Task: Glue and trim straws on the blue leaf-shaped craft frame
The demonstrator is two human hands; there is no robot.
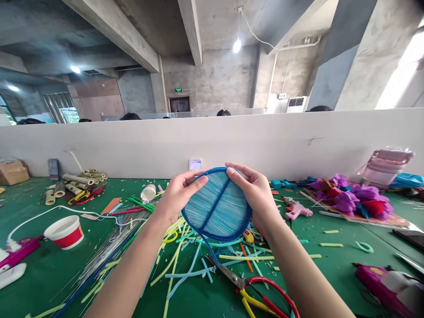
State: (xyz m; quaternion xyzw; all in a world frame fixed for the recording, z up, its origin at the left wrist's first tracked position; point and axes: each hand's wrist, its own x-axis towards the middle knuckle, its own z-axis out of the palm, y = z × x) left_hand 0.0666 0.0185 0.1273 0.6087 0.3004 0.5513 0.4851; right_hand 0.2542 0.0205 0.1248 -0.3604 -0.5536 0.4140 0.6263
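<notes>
Between my two hands is a round blue disc [202, 205], with a darker blue fuzzy rim and a dark strip running diagonally across its streaky light-blue face. My left hand [180, 192] pinches its upper left edge, thumb on the front face. On the upper right edge, my right hand [253, 190] grips with its thumb near the top of the strip. A thin blue tail hangs from the disc's lower edge towards the scissors [236, 280], which lie below with red and yellow handles. The fingers behind the disc are partly hidden.
Yellow and blue strips [185, 278] litter the green table [115, 282]. Left are a paper cup [66, 233], bamboo pieces [81, 181], thin wires [109, 245] and a power strip [21, 251]. Right are a pink glue gun [297, 210], purple petals [351, 196] and a pink bottle [386, 165]. A white partition [149, 145] stands behind.
</notes>
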